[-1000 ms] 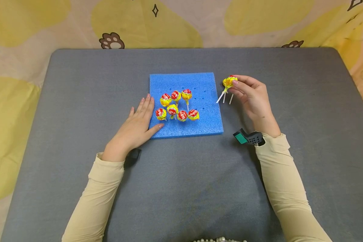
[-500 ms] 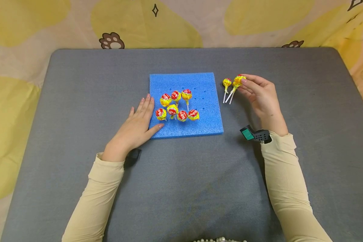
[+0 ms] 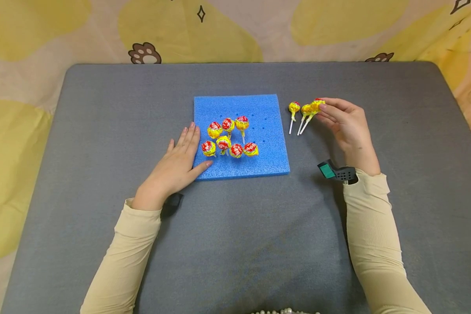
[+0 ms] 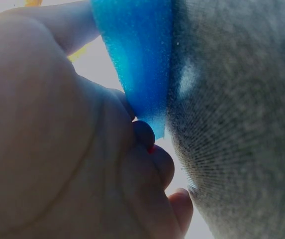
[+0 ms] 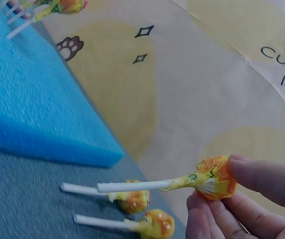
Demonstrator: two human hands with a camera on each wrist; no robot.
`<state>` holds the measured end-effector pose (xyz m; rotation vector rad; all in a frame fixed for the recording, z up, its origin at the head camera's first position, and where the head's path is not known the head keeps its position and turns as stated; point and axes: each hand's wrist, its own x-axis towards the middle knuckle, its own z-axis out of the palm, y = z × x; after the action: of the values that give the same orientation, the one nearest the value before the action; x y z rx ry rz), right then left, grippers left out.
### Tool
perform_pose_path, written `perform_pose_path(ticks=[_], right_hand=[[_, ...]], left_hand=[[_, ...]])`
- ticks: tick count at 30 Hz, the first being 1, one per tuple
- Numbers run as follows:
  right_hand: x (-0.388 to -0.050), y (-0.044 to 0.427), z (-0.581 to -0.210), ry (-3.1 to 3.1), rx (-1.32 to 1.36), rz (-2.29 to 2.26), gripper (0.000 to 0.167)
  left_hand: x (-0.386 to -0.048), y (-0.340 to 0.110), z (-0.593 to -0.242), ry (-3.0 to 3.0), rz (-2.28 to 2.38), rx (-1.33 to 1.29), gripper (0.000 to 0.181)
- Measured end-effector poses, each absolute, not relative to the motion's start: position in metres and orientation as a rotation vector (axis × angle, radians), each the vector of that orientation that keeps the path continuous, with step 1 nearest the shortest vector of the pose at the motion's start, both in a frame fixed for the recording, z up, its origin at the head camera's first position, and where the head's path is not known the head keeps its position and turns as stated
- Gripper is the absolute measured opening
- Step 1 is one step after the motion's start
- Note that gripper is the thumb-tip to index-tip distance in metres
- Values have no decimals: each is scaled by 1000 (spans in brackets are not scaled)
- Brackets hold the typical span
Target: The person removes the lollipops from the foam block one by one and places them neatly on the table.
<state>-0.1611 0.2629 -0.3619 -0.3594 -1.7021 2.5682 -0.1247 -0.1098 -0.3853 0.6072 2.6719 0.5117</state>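
A blue foam block (image 3: 267, 161) lies on the grey table, with several yellow-and-red wrapped lollipops (image 3: 242, 123) standing in it in two rows. My left hand (image 3: 174, 166) rests at the block's left edge, fingers straight and the thumb over the front corner. Right of the block, my right hand (image 3: 347, 124) pinches one lollipop (image 5: 214, 178) by its wrapped head between thumb and fingers, its white stick pointing away from the hand. Two more lollipops lie on the table beside it, one nearer the block (image 3: 294, 107) and one (image 3: 306, 110) partly behind the held one.
Small dark holes (image 3: 263, 128) show in the right part of the foam. The grey table (image 3: 235, 244) extends on all sides of the block. A patterned yellow and pale cloth (image 3: 227, 30) hangs behind the table.
My right hand has moved rightward with the held lollipop, away from the foam block and past the two lying ones, which are now less covered. The left hand has stayed put.
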Motion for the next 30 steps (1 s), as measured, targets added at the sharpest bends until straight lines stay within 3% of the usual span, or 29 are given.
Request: perform_pose_path(ticks=[9,30], right_hand=[[-162,275,-369,-1766,-482,2514,8],[-167,284,-388,-2029,-486,2190,8]], left_hand=[[-125,-110,-386,2667,512,612,87],[-124,-110,-384,2670,506,601,87]])
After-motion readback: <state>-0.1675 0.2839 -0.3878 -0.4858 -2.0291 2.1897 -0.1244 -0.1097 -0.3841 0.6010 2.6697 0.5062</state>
